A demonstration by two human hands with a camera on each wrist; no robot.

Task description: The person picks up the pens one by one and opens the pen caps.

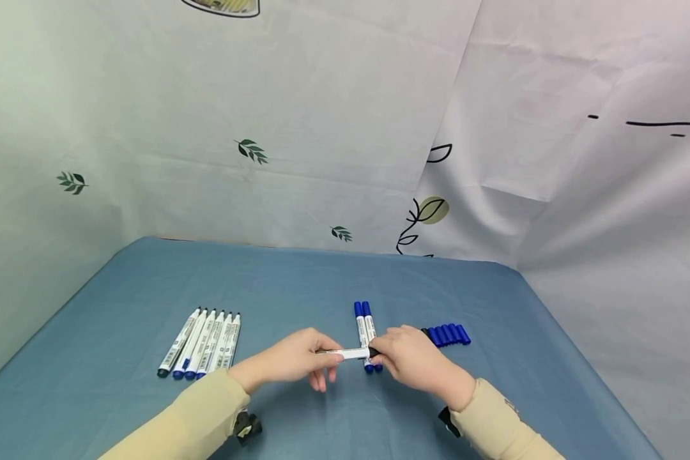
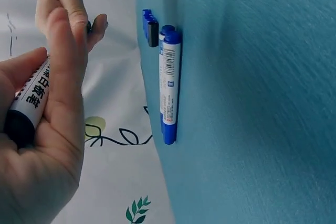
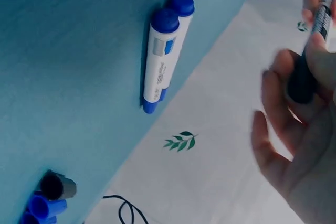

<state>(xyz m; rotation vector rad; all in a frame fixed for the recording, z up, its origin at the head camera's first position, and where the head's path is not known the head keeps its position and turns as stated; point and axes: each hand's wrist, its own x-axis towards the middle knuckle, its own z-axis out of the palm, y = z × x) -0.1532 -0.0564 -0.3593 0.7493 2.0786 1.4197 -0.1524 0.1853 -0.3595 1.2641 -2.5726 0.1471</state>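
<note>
A white whiteboard marker [image 1: 353, 353] with black ends lies level between both hands. Its barrel is held by my left hand [image 1: 301, 358], and the left wrist view shows its dark rear end [image 2: 21, 127] against the palm. On the opposite end, my right hand [image 1: 411, 361] pinches the black cap [image 3: 302, 80]; whether that cap is seated or loose I cannot tell. Just beyond the marker, two white markers with blue caps [image 1: 366, 309] lie side by side on the blue cloth, partly hidden in the head view by the held marker.
Several uncapped white markers [image 1: 211, 338] lie in a row at the left, tips pointing away. Past my right hand is a row of loose blue caps [image 1: 450, 335] with a black cap [image 3: 58, 186] at its near end. A patterned white curtain [image 1: 299, 204] stands behind the table.
</note>
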